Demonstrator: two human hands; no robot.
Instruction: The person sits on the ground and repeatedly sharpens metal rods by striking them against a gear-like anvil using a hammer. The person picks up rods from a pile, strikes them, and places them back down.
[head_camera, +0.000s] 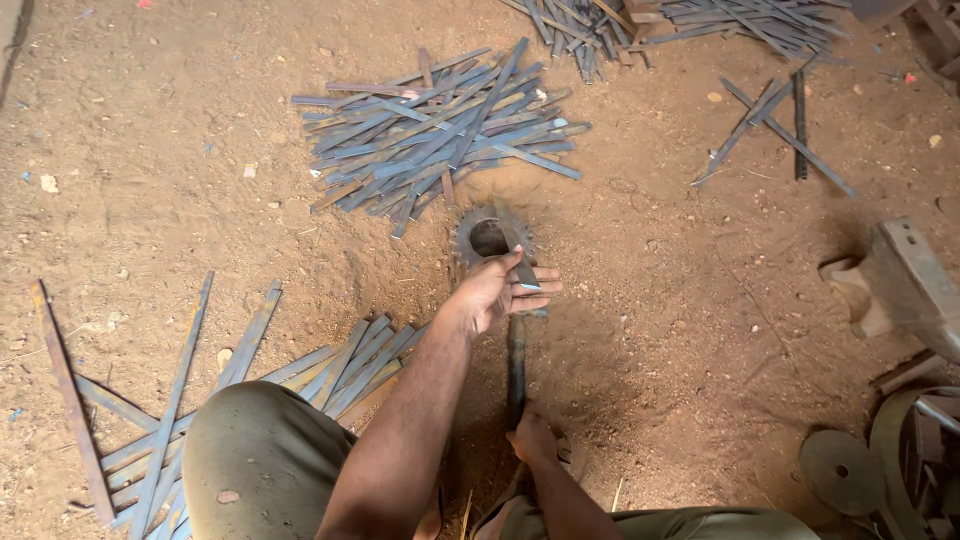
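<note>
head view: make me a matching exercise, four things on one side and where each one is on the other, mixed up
Things:
1. toothed gear ring
2. left hand
3. right hand
4. big heap of flat metal strips

Places:
A. low on the dark bar
B. on the dirt beyond the ring
C. holding a short strip at the ring's edge
D. sunk in the dirt before the person

Pairs: 1-D, 2-C, 3-A, 4-B

No pkgs, labels, signs, screens

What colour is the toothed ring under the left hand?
Dark grey, rusty metal: the toothed ring shows best in the head view.
</note>
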